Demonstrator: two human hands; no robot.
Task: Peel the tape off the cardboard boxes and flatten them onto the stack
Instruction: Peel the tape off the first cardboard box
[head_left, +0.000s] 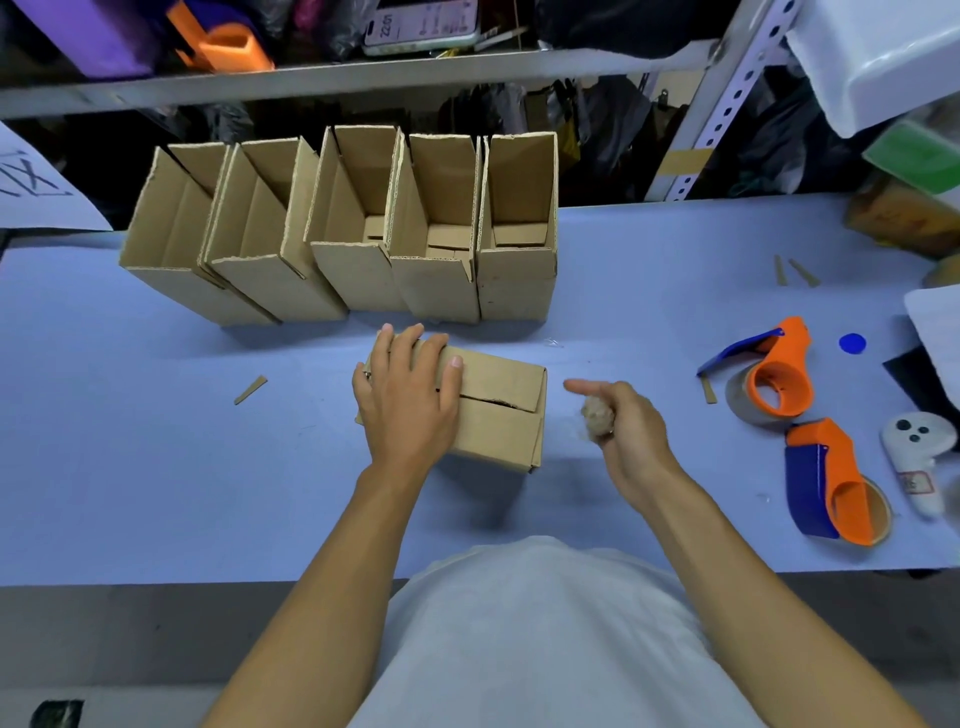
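Mid-table, the left hand (410, 395) lies flat on the closed box (498, 410); the right hand (623, 431) clutches wadded tape (597, 414).

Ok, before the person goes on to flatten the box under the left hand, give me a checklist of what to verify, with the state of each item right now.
1. Box steadied: ok, left hand rests flat on top.
2. Tape off top seam: ok as far as visible; flaps meet bare, with a slit between them.
3. Bottom seam tape: cannot tell, hidden.
4. Right hand free: not ok, it grips a tape wad.
5. Landing stack: cannot tell; only a row of open boxes stands behind.
6. Table space around the box: ok.
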